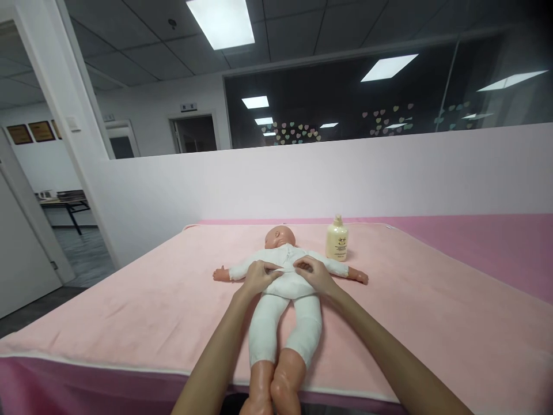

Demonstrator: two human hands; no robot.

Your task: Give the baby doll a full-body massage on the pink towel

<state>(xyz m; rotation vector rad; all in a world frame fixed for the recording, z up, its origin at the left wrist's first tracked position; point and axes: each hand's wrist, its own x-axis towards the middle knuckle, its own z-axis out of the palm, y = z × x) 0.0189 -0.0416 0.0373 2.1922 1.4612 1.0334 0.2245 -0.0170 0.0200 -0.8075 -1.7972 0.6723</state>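
A baby doll (287, 287) in white clothing lies stretched out on a pink towel, arms spread wide, head turned to the left. At the left side of its waist, my left hand (260, 278) has its thumb and fingers closed on the white cloth. My right hand (317, 274) is curled opposite, its fingertips pinched at the cloth near the middle of the waist. A small gap separates the two hands. The doll's bare lower legs extend toward me between my forearms, reaching the table's near edge.
A pale yellow pump bottle (337, 239) stands upright beyond the doll's right-hand arm. The pink towel (142, 305) covers the table, with a darker pink cover (484, 242) under it. Behind rises a white half wall (345, 178) with glass above; a door (26, 248) is at left.
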